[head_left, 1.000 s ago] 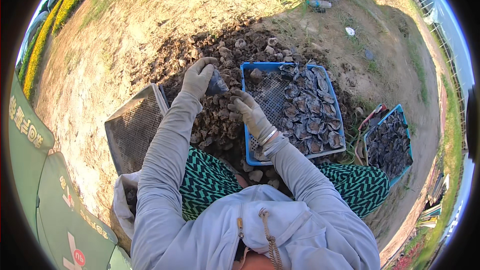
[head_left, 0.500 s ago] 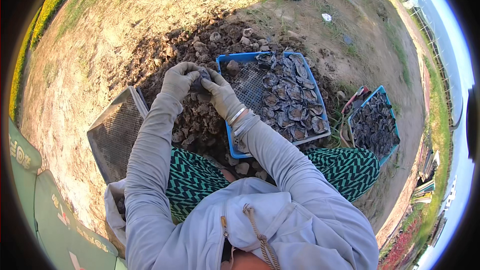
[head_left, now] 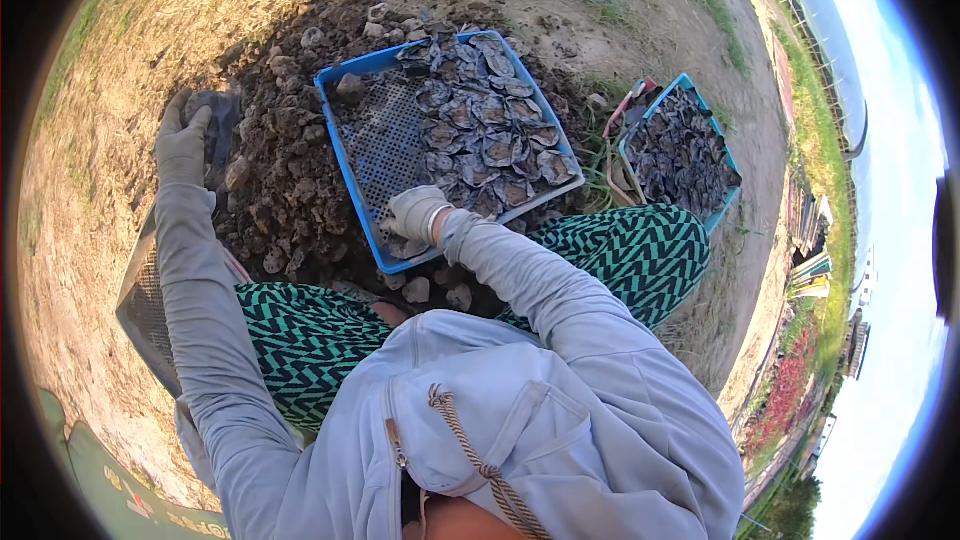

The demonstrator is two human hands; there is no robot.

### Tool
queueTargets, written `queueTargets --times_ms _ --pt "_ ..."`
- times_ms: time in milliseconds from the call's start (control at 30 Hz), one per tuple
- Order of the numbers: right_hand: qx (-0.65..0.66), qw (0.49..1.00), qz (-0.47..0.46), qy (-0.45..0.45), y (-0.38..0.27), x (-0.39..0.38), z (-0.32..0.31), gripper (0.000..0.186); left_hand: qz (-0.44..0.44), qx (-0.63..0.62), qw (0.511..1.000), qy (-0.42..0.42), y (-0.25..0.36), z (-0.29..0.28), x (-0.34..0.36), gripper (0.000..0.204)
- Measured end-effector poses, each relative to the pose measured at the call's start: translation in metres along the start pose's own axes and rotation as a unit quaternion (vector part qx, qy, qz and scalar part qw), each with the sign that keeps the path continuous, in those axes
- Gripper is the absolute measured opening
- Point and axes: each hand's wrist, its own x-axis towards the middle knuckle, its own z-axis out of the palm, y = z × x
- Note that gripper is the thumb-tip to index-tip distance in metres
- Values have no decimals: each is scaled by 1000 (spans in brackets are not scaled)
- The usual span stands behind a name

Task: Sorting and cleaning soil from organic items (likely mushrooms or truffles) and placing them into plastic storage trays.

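My left hand (head_left: 182, 147), in a pale glove, is out at the left edge of the dirt heap. Its thumb and fingers are curled around a dark, shiny, sheet-like piece (head_left: 222, 128), whose kind I cannot make out. My right hand (head_left: 416, 214), also gloved, is down in the near corner of a blue-rimmed perforated tray (head_left: 335, 135). Its fingers are closed over a brownish lump (head_left: 404, 247) that they mostly cover. Rows of flat, dark, shell-like pieces (head_left: 490, 115) with brown centres fill the tray's right part. Another lump (head_left: 350, 88) lies in its far left corner.
A heap of brown clods (head_left: 285, 155) lies left of the tray. A second, blue-green tray (head_left: 728, 190) of dark pieces stands at the right. A grey mesh crate (head_left: 145, 305) leans beside my left arm. My patterned knees (head_left: 640, 250) flank the work area.
My hands, together on a dark piece above the heap before, have parted. The left has gone out left, the right down into the tray's near corner. The whole view has shifted.
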Motion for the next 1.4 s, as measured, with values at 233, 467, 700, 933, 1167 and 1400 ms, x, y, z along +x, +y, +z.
queueTargets --times_ms 233,467,700,933,1167,1400 --pt "73 995 -39 -55 1 -26 -16 48 -5 -63 997 -35 38 17 -54 23" --pt "260 956 -124 -61 20 -38 30 57 2 -37 998 -57 43 24 -64 21" --pt "511 856 -61 44 2 -35 13 32 8 -16 993 -119 42 14 -57 21" --pt "639 733 -196 127 -83 37 -67 29 34 -29 994 -98 41 7 -47 19" --pt "688 691 -138 176 -128 94 -95 23 34 -52 998 -32 36 -3 -30 19" --pt "346 805 -233 423 -109 140 -96 21 19 -94 995 -33 36 3 -16 24"
